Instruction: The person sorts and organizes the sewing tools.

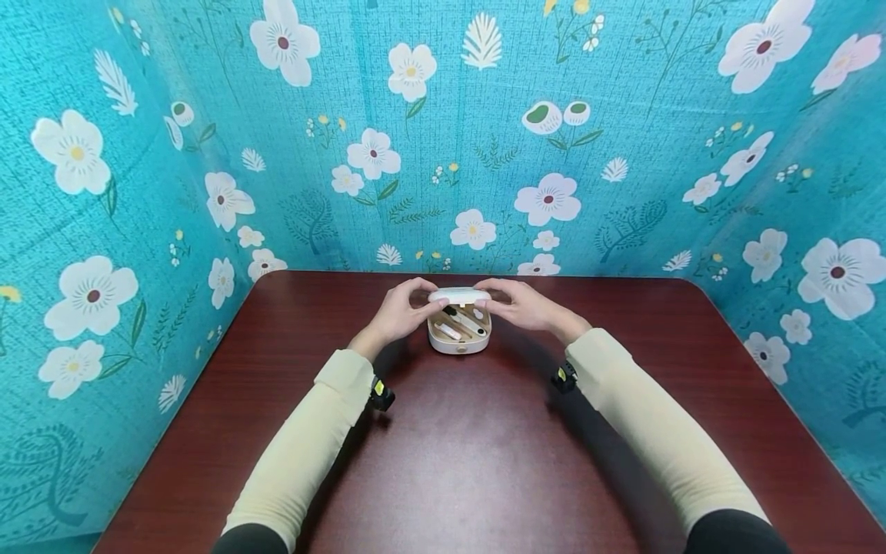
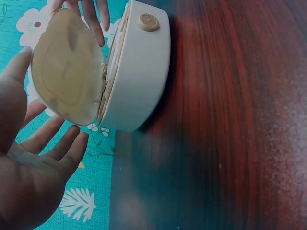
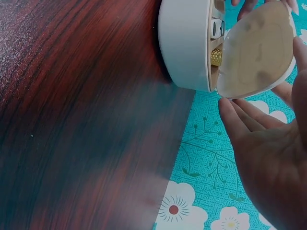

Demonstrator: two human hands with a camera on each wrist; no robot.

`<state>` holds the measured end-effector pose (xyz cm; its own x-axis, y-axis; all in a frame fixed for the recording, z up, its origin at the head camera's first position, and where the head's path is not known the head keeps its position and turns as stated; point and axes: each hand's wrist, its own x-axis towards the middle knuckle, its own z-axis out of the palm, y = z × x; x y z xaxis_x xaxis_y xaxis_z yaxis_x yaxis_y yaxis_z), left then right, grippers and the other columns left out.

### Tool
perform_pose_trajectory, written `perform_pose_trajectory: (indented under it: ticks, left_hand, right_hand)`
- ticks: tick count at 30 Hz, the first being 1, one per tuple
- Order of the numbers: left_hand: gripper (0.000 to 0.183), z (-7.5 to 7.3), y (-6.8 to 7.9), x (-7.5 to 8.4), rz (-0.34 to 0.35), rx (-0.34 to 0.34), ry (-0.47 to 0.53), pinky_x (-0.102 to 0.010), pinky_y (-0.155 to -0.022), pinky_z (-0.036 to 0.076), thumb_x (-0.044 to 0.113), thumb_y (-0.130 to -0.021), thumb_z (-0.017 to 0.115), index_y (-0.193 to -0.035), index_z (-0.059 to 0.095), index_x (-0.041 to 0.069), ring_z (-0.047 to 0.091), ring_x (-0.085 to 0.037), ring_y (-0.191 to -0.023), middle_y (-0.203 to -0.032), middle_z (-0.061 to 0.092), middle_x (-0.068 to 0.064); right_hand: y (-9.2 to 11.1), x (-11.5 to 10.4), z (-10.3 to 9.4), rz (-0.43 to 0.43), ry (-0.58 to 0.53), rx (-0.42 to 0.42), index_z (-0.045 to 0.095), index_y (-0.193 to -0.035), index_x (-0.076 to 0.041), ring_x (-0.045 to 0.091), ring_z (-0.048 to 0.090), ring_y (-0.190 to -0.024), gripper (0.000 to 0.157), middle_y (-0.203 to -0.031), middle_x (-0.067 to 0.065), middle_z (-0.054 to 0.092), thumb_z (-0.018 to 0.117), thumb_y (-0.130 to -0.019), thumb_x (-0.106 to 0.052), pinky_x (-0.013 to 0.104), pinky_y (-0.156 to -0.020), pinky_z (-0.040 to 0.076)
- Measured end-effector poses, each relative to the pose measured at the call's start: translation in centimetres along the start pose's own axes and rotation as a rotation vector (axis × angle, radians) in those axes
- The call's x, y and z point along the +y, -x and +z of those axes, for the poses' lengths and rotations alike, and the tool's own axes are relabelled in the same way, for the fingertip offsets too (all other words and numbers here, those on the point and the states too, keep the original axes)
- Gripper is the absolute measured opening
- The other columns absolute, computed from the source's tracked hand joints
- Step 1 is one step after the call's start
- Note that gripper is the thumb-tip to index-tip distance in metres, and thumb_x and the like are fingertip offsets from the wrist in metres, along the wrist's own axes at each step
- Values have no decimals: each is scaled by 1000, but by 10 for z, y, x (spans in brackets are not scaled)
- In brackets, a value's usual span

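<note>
A small white case [image 1: 459,348] sits near the back of the table with its lid [image 1: 460,295] raised. My left hand [image 1: 394,312] pinches the lid's left side, thumb in front and fingers behind. On the opposite side my right hand [image 1: 522,306] holds the lid the same way. The lid's tan inner face [image 2: 67,67] shows in the left wrist view, and a round gold clasp [image 2: 148,22] marks the case's front wall. Inside the case lie several small white and black items. The right wrist view shows a gold patterned piece [image 3: 217,56] in a compartment.
The dark red wooden table [image 1: 471,462] spreads around the case, its back edge close behind. A turquoise floral cloth [image 1: 471,177] hangs behind the table and along both sides. Each wrist carries a small black camera, such as the left wrist camera [image 1: 381,394].
</note>
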<state>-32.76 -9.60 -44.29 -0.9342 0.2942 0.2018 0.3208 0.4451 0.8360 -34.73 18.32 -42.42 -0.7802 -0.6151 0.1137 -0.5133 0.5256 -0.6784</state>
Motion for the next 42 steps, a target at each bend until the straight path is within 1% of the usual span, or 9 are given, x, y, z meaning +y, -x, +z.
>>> perform_pose_trajectory:
  ticks: [6, 10, 15, 19, 25, 28, 32, 35, 42]
  left_hand:
    - [39, 1, 0, 2, -22, -24, -6, -36, -89, 57, 35, -94, 77, -122, 67, 9, 70, -21, -108, -123, 69, -9]
    - [42, 1, 2, 1, -16, -40, -5, -37, -89, 57, 30, -91, 80, -123, 67, 7, 70, -23, -109, -125, 68, -10]
    - [45, 2, 5, -1, 2, -67, -7, -44, -96, 54, 24, -89, 82, -125, 65, 4, 67, -28, -114, -130, 65, -13]
    - [53, 4, 7, -2, 8, -92, -49, -48, -102, 50, 24, -88, 83, -131, 61, 3, 63, -32, -122, -136, 59, -16]
    - [67, 4, 12, -3, 11, -152, -133, -45, -103, 50, 28, -86, 85, -140, 55, 4, 59, -34, -128, -145, 51, -17]
    - [70, 6, 12, -4, 28, -166, -153, -44, -104, 49, 28, -85, 86, -142, 53, 4, 58, -34, -128, -148, 47, -17]
    - [72, 9, 11, -4, 47, -175, -178, -41, -105, 48, 27, -86, 86, -144, 51, 3, 58, -33, -127, -150, 44, -17]
    - [74, 11, 11, -5, 40, -185, -195, -41, -105, 48, 28, -86, 86, -145, 50, 2, 57, -32, -128, -151, 44, -17]
    - [76, 12, 11, -7, 15, -202, -220, -42, -106, 47, 27, -85, 86, -146, 48, 2, 55, -33, -130, -153, 41, -17]
  right_hand:
    - [1, -1, 1, 2, 24, -1, 61, -139, -12, 25, 62, -114, 42, -131, 7, 65, 63, -103, -34, 49, -98, 48]
    - [3, 0, 5, 6, 18, -16, 59, -139, -9, 27, 63, -117, 44, -131, 11, 65, 67, -101, -32, 52, -99, 49]
    - [6, 1, 9, 4, 63, -33, 57, -140, -9, 26, 61, -122, 50, -134, 10, 63, 68, -100, -36, 54, -103, 47]
    - [9, 3, 11, -12, 115, -36, 56, -142, -8, 27, 56, -125, 55, -138, 11, 59, 70, -98, -38, 54, -105, 46]
    - [11, 5, 15, 2, 99, -41, 56, -141, -7, 29, 52, -128, 57, -142, 14, 53, 75, -95, -35, 50, -104, 48]
    - [10, 6, 15, 8, 104, -37, 55, -142, -8, 29, 51, -129, 59, -143, 14, 52, 76, -94, -35, 49, -103, 49]
    - [10, 7, 16, -8, 133, -27, 54, -144, -7, 29, 50, -132, 62, -144, 14, 53, 76, -94, -36, 50, -106, 46]
    - [10, 9, 18, -4, 146, -36, 52, -146, -6, 29, 49, -135, 65, -146, 14, 53, 77, -93, -36, 50, -109, 43]
    - [10, 10, 22, 19, 158, -46, 50, -148, -6, 30, 46, -137, 72, -148, 15, 50, 80, -91, -37, 51, -111, 40]
